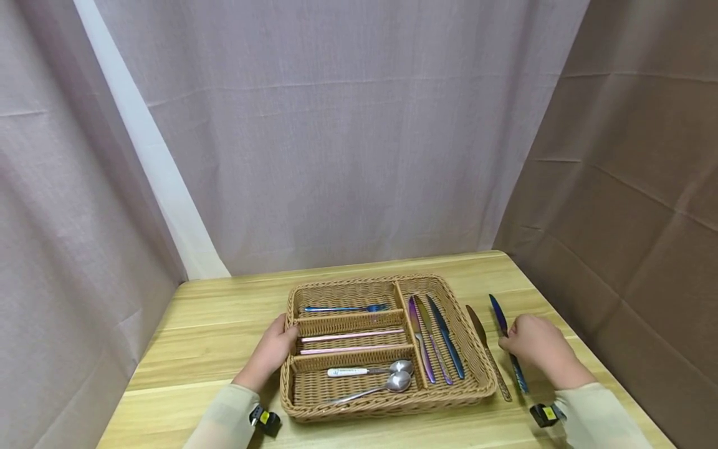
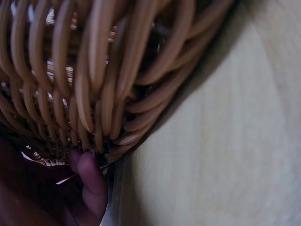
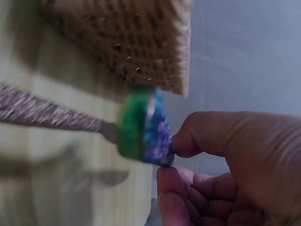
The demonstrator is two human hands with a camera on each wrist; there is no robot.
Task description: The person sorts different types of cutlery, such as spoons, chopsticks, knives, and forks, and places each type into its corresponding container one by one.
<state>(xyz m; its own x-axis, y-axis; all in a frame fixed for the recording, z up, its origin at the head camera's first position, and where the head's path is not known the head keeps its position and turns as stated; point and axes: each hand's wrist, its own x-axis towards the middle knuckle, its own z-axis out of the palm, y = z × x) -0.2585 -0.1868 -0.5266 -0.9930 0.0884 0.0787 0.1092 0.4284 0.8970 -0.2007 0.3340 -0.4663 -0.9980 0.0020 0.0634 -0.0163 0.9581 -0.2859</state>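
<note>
My left hand (image 1: pixel 273 345) grips the left rim of a wicker cutlery tray (image 1: pixel 387 411); in the left wrist view its fingers (image 2: pixel 91 181) lie against the woven side. Right of the tray, my right hand (image 1: pixel 541 346) pinches an iridescent blue-purple table knife (image 1: pixel 498 313) between thumb and fingers. The right wrist view shows that knife (image 3: pixel 157 129) nearly end-on, blurred, above the table. Between tray and hand lies a bronze-coloured knife (image 1: pixel 487 346) with a textured handle, flat on the wood.
Inside the tray's right compartment lie three knives (image 1: pixel 445 337). The left compartments hold a blue fork (image 1: pixel 342 308), pink chopsticks (image 1: pixel 353 337) and two spoons (image 1: pixel 397 381). A wooden table (image 1: pixel 224 324) bears everything, with grey curtains (image 1: pixel 336 156) behind and a brown one (image 1: pixel 634 218) at right.
</note>
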